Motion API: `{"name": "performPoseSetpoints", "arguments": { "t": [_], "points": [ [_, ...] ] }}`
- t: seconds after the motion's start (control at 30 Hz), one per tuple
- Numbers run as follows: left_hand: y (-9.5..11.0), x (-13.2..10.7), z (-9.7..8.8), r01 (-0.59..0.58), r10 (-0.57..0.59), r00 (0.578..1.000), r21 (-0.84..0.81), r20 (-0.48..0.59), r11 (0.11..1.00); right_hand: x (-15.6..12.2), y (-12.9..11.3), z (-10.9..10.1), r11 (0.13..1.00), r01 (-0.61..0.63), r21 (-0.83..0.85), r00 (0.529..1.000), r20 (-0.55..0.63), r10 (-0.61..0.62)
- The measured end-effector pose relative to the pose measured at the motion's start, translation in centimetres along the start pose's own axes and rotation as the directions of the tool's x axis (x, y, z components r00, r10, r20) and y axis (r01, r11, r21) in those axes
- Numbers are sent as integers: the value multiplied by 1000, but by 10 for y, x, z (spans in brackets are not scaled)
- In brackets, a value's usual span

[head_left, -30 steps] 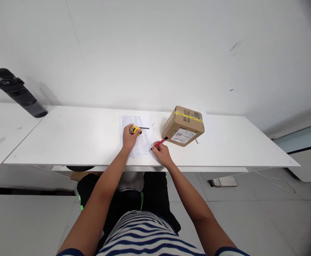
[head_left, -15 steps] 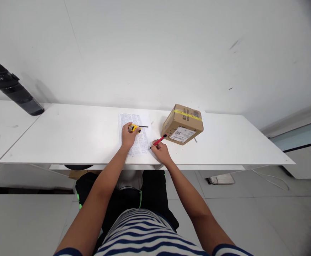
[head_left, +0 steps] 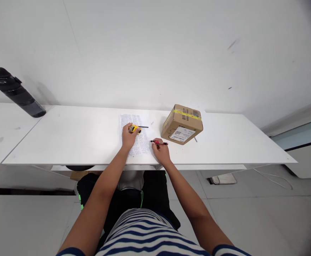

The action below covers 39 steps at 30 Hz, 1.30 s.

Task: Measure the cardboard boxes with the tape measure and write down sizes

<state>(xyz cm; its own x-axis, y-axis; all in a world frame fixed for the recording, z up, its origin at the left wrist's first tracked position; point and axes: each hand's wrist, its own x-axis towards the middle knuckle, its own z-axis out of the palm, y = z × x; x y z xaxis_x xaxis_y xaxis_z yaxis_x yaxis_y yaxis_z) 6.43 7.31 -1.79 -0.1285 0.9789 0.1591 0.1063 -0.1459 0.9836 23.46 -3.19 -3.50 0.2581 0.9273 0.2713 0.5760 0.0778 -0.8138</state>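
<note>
My left hand (head_left: 129,137) is closed round a yellow and black tape measure (head_left: 135,128) over the sheet of paper (head_left: 138,147), which is covered in dense handwriting. A thin black stick-like thing (head_left: 144,127) lies just right of the tape measure; I cannot make out whether it is a pen. Between the fingers of my right hand (head_left: 161,151) is a red and black pen (head_left: 162,143), held almost level, its dark tip pointing left towards the paper's right edge. This hand rests on the table, in front of the cardboard box's left side.
A taped cardboard box (head_left: 184,122) with a white label stands on the white table (head_left: 232,142), right of my hands. At the far left a dark bottle (head_left: 20,94) stands near the wall (head_left: 155,53). A cable (head_left: 274,177) lies on the floor at right.
The red pen has turned in my right hand, from slanting up to the right to nearly level. My left hand and the tape measure have stayed in place on the paper.
</note>
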Motion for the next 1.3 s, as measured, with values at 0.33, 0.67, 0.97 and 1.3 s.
{"name": "performPoseSetpoints", "arguments": {
  "t": [0.33,0.67,0.97,1.3],
  "points": [
    [13,-5,-7,-108,98,978,-45,-185,993,7,1,11,990,-18,-141,996,85,31],
    [75,-110,-2,-203,226,928,-107,296,973,-14,12,8,911,412,-10,877,-266,-400],
    [102,-115,15,104,32,805,-194,592,976,-70,15,-38,917,396,43,877,-315,-363],
    [133,-26,54,203,-101,912,-224,398,953,-29,23,-139,928,127,350,936,-352,5]
  ]
}}
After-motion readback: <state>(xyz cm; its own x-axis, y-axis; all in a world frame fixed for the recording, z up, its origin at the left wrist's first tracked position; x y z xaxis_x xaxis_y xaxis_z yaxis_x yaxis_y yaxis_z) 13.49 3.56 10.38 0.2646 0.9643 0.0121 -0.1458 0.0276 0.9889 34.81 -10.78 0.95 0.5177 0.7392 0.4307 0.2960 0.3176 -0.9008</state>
